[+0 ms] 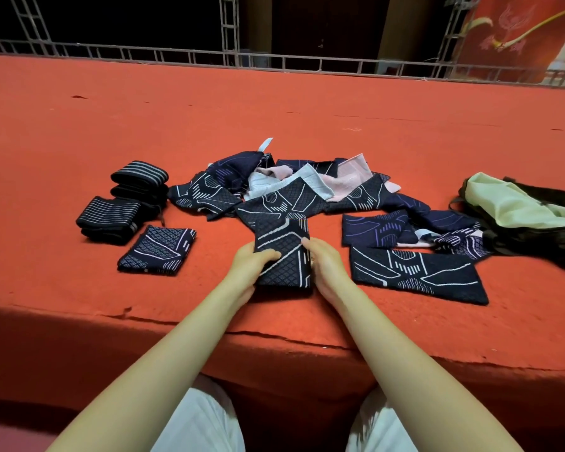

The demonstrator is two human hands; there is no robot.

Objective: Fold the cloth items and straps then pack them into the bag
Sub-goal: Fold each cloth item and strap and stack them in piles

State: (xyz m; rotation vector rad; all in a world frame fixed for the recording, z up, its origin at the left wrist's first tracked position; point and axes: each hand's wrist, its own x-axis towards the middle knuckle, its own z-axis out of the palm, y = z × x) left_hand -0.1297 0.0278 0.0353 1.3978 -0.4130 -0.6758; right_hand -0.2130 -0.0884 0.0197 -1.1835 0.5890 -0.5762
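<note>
A dark patterned cloth (282, 246) lies partly folded in front of me on the red carpeted platform. My left hand (250, 264) grips its left edge, thumb on top. My right hand (323, 261) holds its right edge. The cloth's far end trails up into a loose pile of dark, pink and pale blue cloths (294, 185). One folded patterned cloth (157, 251) rests at the left. Rolled striped black straps (124, 200) are stacked behind it. A flat patterned cloth (418, 274) lies at the right. The black and pale green bag (529, 216) sits at the far right.
The red platform (209, 106) has a cracked front edge (274, 336) just below my wrists. A metal truss rail (274, 62) runs along its far side. A red banner (519, 37) hangs at the upper right. My knees in white trousers show below.
</note>
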